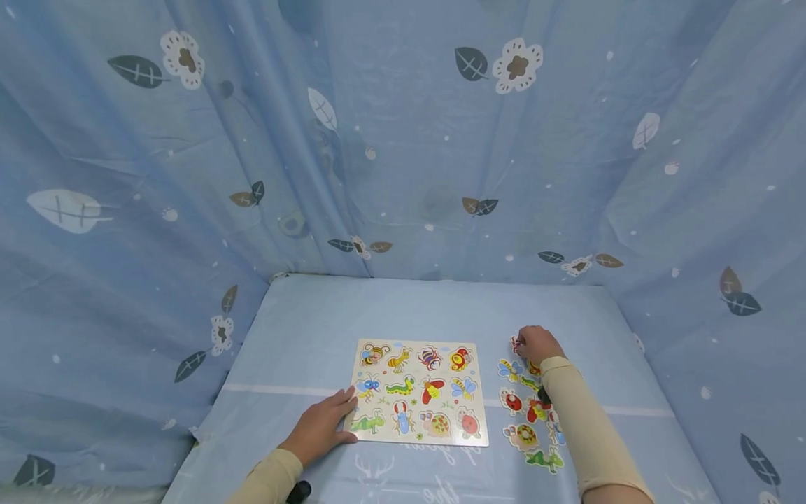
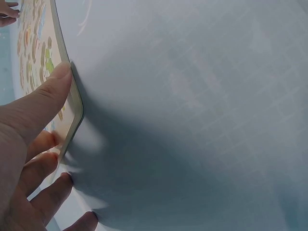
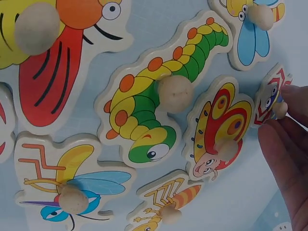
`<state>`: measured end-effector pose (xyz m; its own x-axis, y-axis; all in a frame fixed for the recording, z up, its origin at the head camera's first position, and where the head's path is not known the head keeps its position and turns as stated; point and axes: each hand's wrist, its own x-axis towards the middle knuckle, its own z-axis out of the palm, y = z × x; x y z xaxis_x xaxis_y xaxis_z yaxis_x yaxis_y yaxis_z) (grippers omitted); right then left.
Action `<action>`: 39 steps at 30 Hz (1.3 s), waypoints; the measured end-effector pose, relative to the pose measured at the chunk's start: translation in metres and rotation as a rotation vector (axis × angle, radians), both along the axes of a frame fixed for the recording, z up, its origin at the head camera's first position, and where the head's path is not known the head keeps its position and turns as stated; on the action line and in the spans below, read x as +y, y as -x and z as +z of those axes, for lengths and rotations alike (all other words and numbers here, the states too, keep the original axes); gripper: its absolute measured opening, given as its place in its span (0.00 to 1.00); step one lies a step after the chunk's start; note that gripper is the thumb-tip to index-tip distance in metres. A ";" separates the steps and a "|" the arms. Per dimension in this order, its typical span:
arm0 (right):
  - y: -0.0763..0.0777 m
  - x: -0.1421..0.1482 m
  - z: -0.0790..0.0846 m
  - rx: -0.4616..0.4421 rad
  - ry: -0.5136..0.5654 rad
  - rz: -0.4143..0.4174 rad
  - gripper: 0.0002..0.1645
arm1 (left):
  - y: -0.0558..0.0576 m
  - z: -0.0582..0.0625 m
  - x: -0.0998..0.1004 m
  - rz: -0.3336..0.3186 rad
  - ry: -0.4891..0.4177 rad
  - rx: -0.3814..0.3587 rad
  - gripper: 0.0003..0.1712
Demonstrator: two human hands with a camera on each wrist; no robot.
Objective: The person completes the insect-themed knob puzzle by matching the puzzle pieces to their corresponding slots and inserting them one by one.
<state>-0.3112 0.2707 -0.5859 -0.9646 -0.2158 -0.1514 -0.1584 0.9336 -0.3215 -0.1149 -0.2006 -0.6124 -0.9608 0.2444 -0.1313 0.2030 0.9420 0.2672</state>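
Right hand pinches spider piece by knob, puzzle board's two o'clock; left hand, fingers apart, likely steadies eight-o'clock edge.

Your left hand spreads toward the table's left edge; your right hand pinches nearer its right edge.

Your left hand touches the picture board by its corner, thumb on one edge. Gray-blue cloth lies under it. Your right hand peeks in at the top.
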 end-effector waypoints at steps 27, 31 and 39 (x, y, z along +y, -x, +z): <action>0.000 -0.022 0.002 0.064 -0.015 -0.008 0.08 | 0.000 0.003 0.003 0.014 0.022 0.000 0.49; 0.000 -0.030 0.004 0.087 -0.006 0.019 0.09 | -0.001 0.002 0.002 0.011 0.014 0.002 0.49; 0.001 -0.052 0.003 0.081 0.007 0.058 0.10 | -0.001 0.002 0.001 0.020 0.001 -0.011 0.49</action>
